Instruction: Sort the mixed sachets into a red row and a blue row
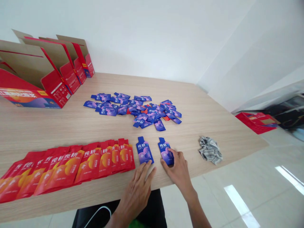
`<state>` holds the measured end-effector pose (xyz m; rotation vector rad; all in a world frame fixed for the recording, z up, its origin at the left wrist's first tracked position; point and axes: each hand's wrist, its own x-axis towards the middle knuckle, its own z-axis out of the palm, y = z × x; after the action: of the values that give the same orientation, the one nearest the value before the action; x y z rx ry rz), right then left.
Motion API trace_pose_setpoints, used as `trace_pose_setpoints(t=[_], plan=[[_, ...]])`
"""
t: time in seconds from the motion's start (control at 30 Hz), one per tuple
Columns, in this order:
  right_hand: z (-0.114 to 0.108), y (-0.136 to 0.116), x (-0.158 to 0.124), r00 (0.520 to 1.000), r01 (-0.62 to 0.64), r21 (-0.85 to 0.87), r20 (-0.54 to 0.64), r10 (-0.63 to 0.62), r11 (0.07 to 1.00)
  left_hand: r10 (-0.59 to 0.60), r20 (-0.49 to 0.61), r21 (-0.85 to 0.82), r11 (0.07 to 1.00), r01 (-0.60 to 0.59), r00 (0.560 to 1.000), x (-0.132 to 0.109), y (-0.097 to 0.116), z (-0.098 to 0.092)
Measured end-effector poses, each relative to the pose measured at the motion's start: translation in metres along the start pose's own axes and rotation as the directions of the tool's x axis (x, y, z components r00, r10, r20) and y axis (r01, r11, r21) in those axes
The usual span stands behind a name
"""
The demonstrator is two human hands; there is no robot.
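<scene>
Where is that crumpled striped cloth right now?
In the head view, the striped cloth lies on the right part of the table, right of the right hand and near the table's front edge.

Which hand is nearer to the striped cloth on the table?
Right. The right hand, at a blue pouch, is to the left of the striped cloth, not touching it; the left hand, touching another blue pouch, is farther left.

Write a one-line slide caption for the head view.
The left hand touches one blue pouch, the right hand a second blue pouch, beside overlapping red pouches.
</scene>
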<state>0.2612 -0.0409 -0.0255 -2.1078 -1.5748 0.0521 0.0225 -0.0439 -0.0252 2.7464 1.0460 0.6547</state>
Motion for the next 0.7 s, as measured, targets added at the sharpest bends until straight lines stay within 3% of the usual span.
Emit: trace_pose_setpoints(t=[0.13,0.27,0.57,0.7], plan=[[0.002,-0.024,0.000,0.994,0.082,0.078,0.068,-0.087,0.994,-0.129,-0.082,0.007,0.991,0.130,0.988,0.009,0.006,0.010],[0.003,-0.029,0.015,0.990,0.106,0.126,0.079,-0.116,0.986,-0.180,-0.131,-0.005,0.983,0.181,0.975,0.020,0.007,0.017],[0.009,-0.034,0.019,0.993,0.109,0.068,0.040,-0.112,0.992,-0.209,-0.101,-0.044,0.978,0.205,0.973,0.018,0.008,0.025],[0.005,-0.038,0.021,0.983,0.161,0.093,0.075,-0.168,0.983,-0.237,-0.086,-0.079,0.970,0.230,0.968,0.015,0.009,0.026]])
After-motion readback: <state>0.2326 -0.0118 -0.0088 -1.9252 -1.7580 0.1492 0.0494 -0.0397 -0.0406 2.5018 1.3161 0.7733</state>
